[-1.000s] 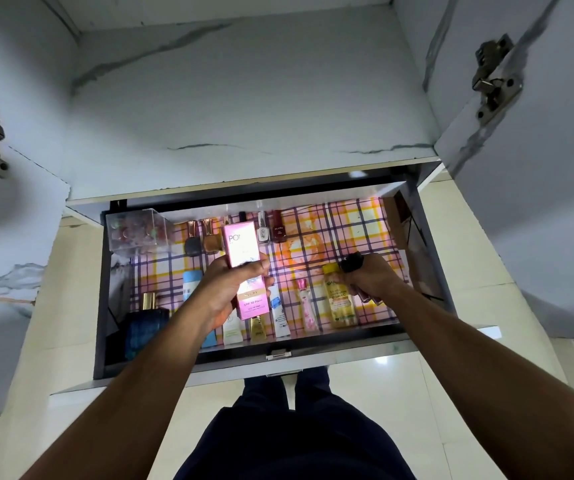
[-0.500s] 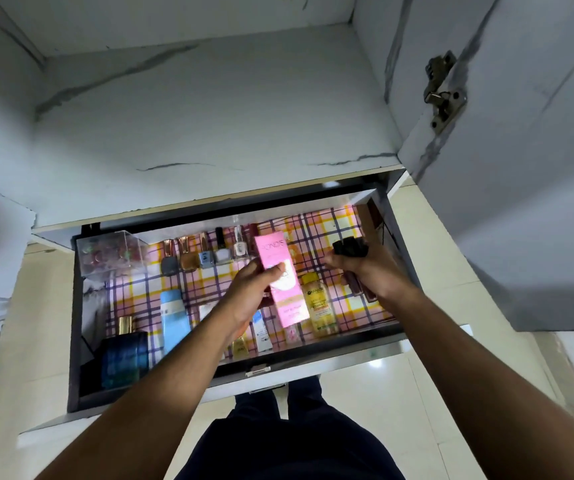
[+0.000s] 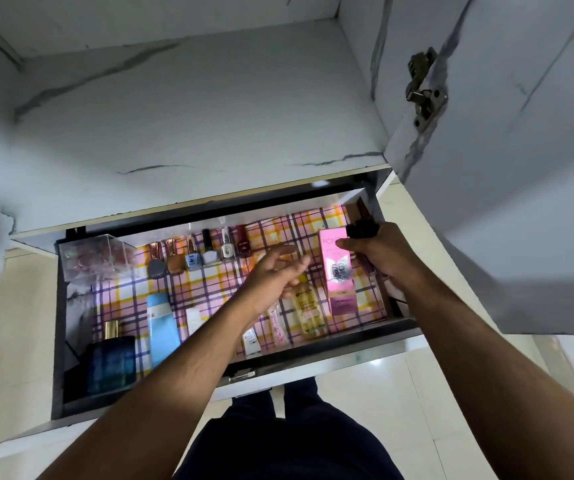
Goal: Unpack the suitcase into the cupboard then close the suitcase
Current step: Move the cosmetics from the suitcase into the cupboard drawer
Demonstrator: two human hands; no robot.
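The cupboard drawer [image 3: 57, 323] stands pulled out, lined with pink checked paper. A pink box [image 3: 339, 271] lies in its right part, beside a yellow bottle [image 3: 308, 311]. My left hand [image 3: 275, 277] hovers just left of the box with relaxed fingers and holds nothing. My right hand [image 3: 379, 252] is at the drawer's right end and grips a small black-capped item [image 3: 361, 229]; its thumb reaches toward the top of the pink box. No suitcase is in view.
A row of nail polish bottles [image 3: 206, 254] lines the drawer's back. A clear plastic box [image 3: 95, 258] sits back left, a blue perfume bottle [image 3: 110, 363] and a light blue tube [image 3: 161, 327] front left. An open cupboard door [image 3: 521, 168] hangs on the right.
My left hand carried the pink box rightward, set it down in the drawer's right part and let go. My right hand moved right with the black-capped item.
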